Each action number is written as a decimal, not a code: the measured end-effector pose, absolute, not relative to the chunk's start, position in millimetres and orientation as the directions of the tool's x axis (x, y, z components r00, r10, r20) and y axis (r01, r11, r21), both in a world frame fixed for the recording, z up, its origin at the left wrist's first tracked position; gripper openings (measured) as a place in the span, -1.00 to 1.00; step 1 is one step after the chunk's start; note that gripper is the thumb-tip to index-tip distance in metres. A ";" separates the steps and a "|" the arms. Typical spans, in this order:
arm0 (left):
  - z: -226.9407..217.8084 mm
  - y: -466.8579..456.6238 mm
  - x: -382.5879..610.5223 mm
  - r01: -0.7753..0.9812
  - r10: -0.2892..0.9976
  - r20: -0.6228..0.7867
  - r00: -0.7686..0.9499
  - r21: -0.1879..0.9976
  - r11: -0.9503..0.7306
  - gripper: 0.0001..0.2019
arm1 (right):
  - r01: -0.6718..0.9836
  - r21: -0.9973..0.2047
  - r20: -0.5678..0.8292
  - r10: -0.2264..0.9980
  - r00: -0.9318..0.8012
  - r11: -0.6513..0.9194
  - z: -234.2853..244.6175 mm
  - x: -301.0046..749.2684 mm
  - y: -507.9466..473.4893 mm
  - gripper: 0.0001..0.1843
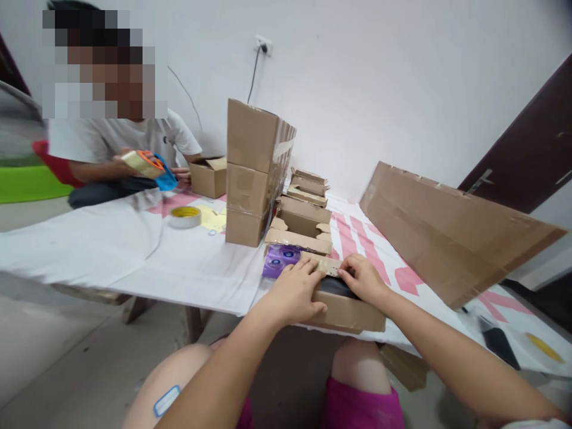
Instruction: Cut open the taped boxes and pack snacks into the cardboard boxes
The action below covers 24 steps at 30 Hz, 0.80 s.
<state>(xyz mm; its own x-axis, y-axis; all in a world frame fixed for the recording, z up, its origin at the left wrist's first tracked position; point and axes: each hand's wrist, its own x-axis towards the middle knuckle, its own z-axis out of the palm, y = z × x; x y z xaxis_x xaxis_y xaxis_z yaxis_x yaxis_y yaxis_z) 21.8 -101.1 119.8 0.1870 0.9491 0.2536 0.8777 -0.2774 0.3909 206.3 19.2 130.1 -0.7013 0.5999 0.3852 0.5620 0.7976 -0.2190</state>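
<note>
Before me at the table's edge is a small cardboard box (pixel 353 314), with something dark (pixel 337 287) showing in its opening. My left hand (pixel 297 290) lies over the box's left side, fingers stretched out across its flap (pixel 328 266). At the flap's right end, my right hand (pixel 364 279) has its thumb and fingers pinched together on the cardboard edge. A purple printed packet (pixel 277 262) lies just beyond my left fingers. Part of the box's left side is hidden under my left hand.
Behind it stand open cardboard boxes (pixel 301 225) in a row, with a tall stack of closed boxes (pixel 250 185) to their left. A large cardboard sheet (pixel 447 232) leans at right. Across the table (pixel 196 268), a person holds a tape dispenser (pixel 163 173) near a tape roll (pixel 185 218).
</note>
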 end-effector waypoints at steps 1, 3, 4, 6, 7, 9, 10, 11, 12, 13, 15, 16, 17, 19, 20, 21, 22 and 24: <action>119.6 -100.9 21.8 0.878 0.947 0.262 0.188 0.387 -0.282 -0.37 | 0.572 -0.215 0.388 0.606 -0.694 0.792 130.0 207.0 19.3 -0.85; 119.0 -100.6 21.8 0.878 0.943 0.273 0.188 0.383 -0.286 -0.38 | 0.590 -0.191 0.401 0.611 -0.683 0.785 129.2 207.9 19.6 -0.84; 118.5 -100.4 21.8 0.878 0.943 0.276 0.186 0.385 -0.285 -0.39 | 0.601 -0.177 0.408 0.613 -0.676 0.780 128.7 208.3 20.1 -0.83; 117.8 -100.1 21.9 0.876 0.943 0.279 0.179 0.391 -0.282 -0.40 | 0.627 -0.154 0.425 0.624 -0.656 0.764 127.8 209.4 21.8 -0.83; 117.6 -100.0 21.9 0.877 0.944 0.279 0.176 0.392 -0.279 -0.39 | 0.640 -0.147 0.432 0.631 -0.645 0.755 127.5 210.6 23.1 -0.82; 117.7 -99.8 22.2 0.880 0.948 0.273 0.166 0.393 -0.267 -0.38 | 0.661 -0.142 0.443 0.644 -0.623 0.737 126.8 214.8 26.8 -0.82; 117.9 -99.8 22.3 0.882 0.950 0.268 0.161 0.392 -0.261 -0.37 | 0.670 -0.142 0.449 0.651 -0.612 0.729 126.3 218.0 29.0 -0.82; 118.2 -99.8 22.5 0.884 0.951 0.265 0.159 0.391 -0.257 -0.37 | 0.679 -0.143 0.454 0.657 -0.601 0.720 125.7 222.2 31.4 -0.83; 118.6 -99.9 22.6 0.885 0.952 0.262 0.158 0.390 -0.255 -0.36 | 0.688 -0.145 0.459 0.664 -0.590 0.711 125.1 227.1 34.0 -0.83; 118.9 -99.9 22.6 0.886 0.952 0.261 0.159 0.389 -0.254 -0.36 | 0.697 -0.149 0.465 0.671 -0.577 0.702 124.6 232.8 36.6 -0.84; 119.5 -100.0 22.6 0.884 0.951 0.263 0.162 0.390 -0.258 -0.37 | 0.713 -0.164 0.480 0.686 -0.547 0.682 124.4 246.2 41.5 -0.87; 119.7 -100.1 22.6 0.882 0.951 0.264 0.164 0.392 -0.261 -0.38 | 0.720 -0.174 0.488 0.694 -0.529 0.671 125.0 253.6 43.4 -0.89; 119.8 -100.0 22.5 0.880 0.950 0.265 0.166 0.395 -0.264 -0.38 | 0.729 -0.186 0.496 0.704 -0.509 0.658 126.3 261.5 44.4 -0.91; 119.7 -99.8 22.4 0.877 0.949 0.267 0.166 0.400 -0.266 -0.39 | 0.732 -0.216 0.533 0.706 -0.466 0.646 130.7 278.6 42.1 -0.90; 119.5 -99.6 22.3 0.876 0.949 0.268 0.167 0.401 -0.268 -0.39 | 0.719 -0.221 0.572 0.685 -0.452 0.659 133.3 287.6 38.1 -0.89; 119.2 -99.5 22.3 0.875 0.948 0.270 0.168 0.402 -0.270 -0.40 | 0.692 -0.209 0.621 0.640 -0.451 0.691 135.4 297.0 31.8 -0.89; 119.0 -99.4 22.2 0.873 0.947 0.273 0.170 0.403 -0.273 -0.41 | 0.654 -0.171 0.672 0.573 -0.470 0.737 136.3 306.6 23.0 -0.91; 118.5 -99.3 22.2 0.870 0.943 0.281 0.176 0.403 -0.282 -0.46 | 0.537 -0.021 0.722 0.384 -0.575 0.843 130.6 325.7 -1.0 -0.95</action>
